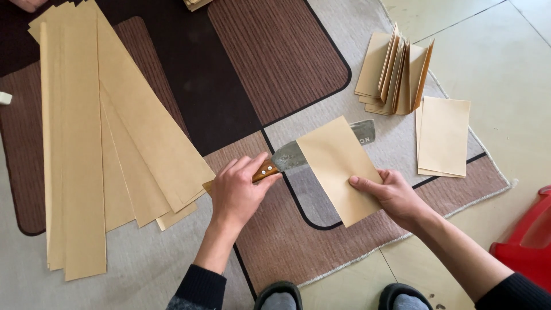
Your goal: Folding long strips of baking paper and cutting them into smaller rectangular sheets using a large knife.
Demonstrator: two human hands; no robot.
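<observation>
My left hand (238,192) grips the wooden handle of a broad steel knife (290,155). Its blade runs inside a folded tan paper sheet (336,166), and the blade tip shows past the sheet's far edge. My right hand (393,195) pinches the near right edge of that sheet and presses it down onto the rug (287,63). Both hands are at the middle of the view, just above my feet.
Several long tan paper strips (86,143) fan out on the left. A heap of folded tan pieces (396,72) and a flat stack of cut sheets (443,135) lie at the right. A red plastic object (528,241) stands on the tiled floor at the right edge.
</observation>
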